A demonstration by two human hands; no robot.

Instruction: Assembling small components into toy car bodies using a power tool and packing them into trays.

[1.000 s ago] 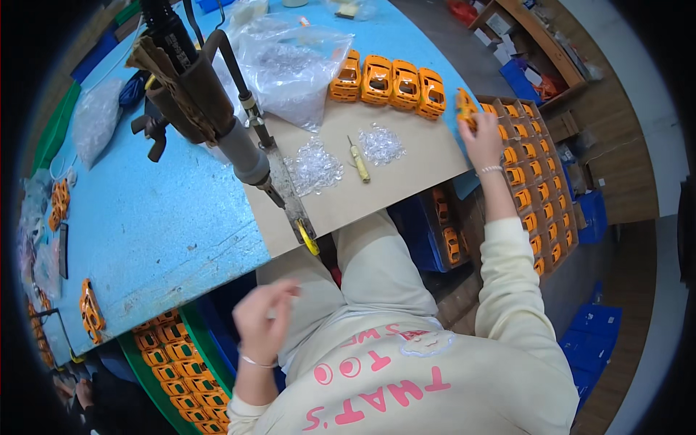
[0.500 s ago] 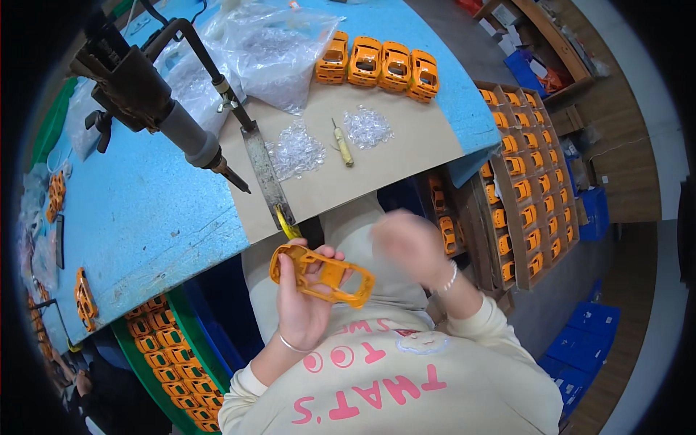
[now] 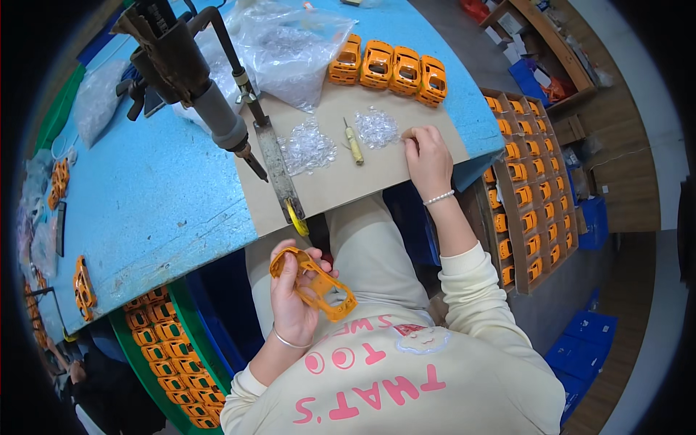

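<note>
An orange car shell (image 3: 339, 309) is gripped by the left hand (image 3: 293, 299) over the lap (image 3: 373, 254); the right hand (image 3: 431, 161) is curled beside clear pieces (image 3: 378, 129), any hold unclear. Pink lettering (image 3: 436, 381) is shown on the sweatshirt (image 3: 471, 355).

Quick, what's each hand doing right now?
Left hand: holding an orange car shell.
Right hand: curled beside a pile of clear pieces; can't tell if holding any.

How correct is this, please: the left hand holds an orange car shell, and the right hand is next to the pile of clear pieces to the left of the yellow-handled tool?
The pile's side is wrong: in the head view, the left hand holds an orange car shell, and the right hand is next to the pile of clear pieces to the right of the yellow-handled tool.
</note>
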